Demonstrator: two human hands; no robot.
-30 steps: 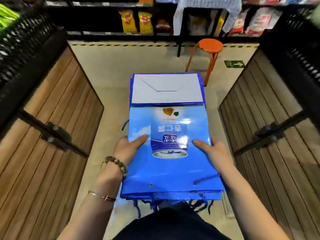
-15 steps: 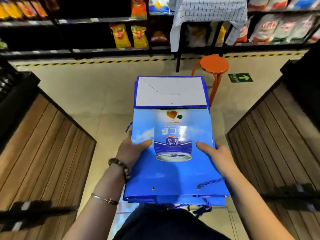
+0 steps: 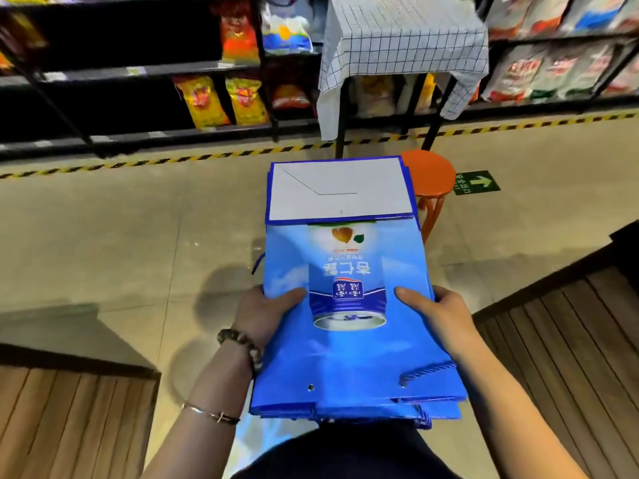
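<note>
- The stack of blue bags (image 3: 349, 361) sits in the hands just as it did a second ago: flat and level, held at the person's waist above the floor, cord handles toward the body.
- Neither grip has changed. The left hand (image 3: 262, 314) has its thumb on top and its fingers tucked under the left edge, pinching the stack. The right hand (image 3: 439, 312) does the same on the right edge.
- The room has moved instead. The wooden panels (image 3: 570, 340) that hemmed the person in have dropped back to the sides.
- The snack shelves (image 3: 207, 102) and the checked cloth (image 3: 401, 46) are closer, and the orange stool (image 3: 430, 174) now peeks from behind the stack's far corner.
- I'd say the carry is well under way, with nothing slipping and the bags not yet set down.
</note>
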